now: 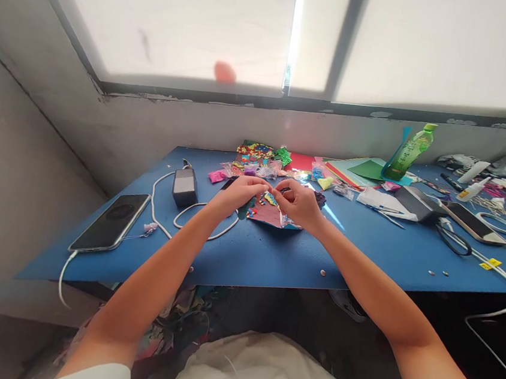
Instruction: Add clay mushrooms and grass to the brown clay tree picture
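My left hand [244, 192] and my right hand [297, 202] meet fingertip to fingertip just above the desk. Both are closed in a pinch, and whatever sits between the fingertips is too small to make out. Beneath them lies a brownish-pink board [269, 216] bearing small colourful bits that look like modelling clay, among them a yellow patch [272, 199]. The hands hide part of the board. Close behind are small plastic bags [269, 170] and a pink packet [217, 176].
The blue desk [263, 263] holds a black phone [111, 223] and a dark power brick [185, 187] on the left. Toward the right are a tilted green bottle [410, 153], coloured paper sheets [368, 168], another phone [474, 223] and white cables [500, 273].
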`<state>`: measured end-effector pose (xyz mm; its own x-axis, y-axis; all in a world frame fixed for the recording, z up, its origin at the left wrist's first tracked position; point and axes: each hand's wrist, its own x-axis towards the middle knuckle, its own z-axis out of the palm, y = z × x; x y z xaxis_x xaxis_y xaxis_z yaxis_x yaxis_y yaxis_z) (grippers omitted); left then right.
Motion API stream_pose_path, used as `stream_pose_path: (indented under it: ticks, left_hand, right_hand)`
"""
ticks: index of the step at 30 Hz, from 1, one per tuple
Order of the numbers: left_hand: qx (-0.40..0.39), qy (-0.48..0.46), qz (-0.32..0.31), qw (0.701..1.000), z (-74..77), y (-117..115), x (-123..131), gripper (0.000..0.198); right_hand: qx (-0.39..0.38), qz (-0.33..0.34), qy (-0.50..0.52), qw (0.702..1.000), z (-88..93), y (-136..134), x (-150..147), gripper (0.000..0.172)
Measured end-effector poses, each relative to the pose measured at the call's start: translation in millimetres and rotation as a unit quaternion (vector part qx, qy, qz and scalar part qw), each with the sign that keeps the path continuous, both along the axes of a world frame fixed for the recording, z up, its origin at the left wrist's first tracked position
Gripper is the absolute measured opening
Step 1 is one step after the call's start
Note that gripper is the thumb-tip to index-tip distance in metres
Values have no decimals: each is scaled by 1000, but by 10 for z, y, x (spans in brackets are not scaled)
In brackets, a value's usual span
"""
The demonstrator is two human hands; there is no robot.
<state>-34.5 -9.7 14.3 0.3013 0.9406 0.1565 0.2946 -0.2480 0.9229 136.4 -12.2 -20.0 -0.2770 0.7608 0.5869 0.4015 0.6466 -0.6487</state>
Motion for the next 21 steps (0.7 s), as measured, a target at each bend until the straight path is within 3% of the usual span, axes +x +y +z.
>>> stream_pose_path:
  ticks: [21]
  left_hand:
    - [7, 17, -22, 1000, -7, -12, 13, 25]
  right_hand:
    - [39, 19, -27, 999, -19, 40, 6, 51]
